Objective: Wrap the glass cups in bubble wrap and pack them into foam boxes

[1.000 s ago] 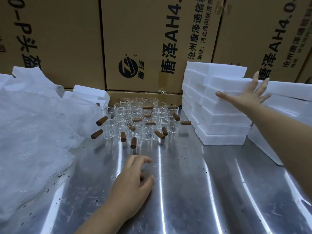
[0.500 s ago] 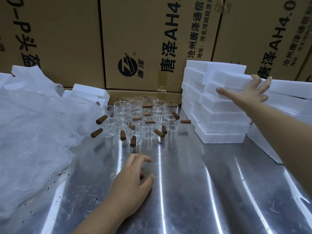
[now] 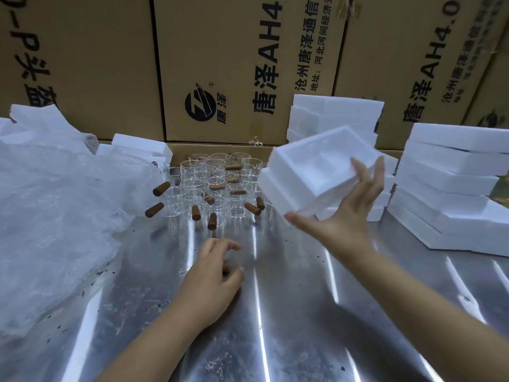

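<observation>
Several clear glass cups (image 3: 212,186) with brown wooden handles stand clustered at the back middle of the steel table (image 3: 303,312). My right hand (image 3: 344,216) grips a white foam box (image 3: 316,172) in the air, tilted so its hollow faces me, just right of the cups. My left hand (image 3: 212,277) rests on the table in front of the cups with loosely curled fingers and holds nothing. A heap of bubble wrap (image 3: 55,210) lies on the left.
Stacks of white foam boxes (image 3: 451,194) stand at the right, with another stack (image 3: 336,117) behind the held box. A foam piece (image 3: 137,144) lies behind the cups. Tall cardboard cartons (image 3: 242,64) wall off the back.
My right hand has lifted a foam box off the stack and brought it left and toward me, tilting it. My left hand has stayed where it was.
</observation>
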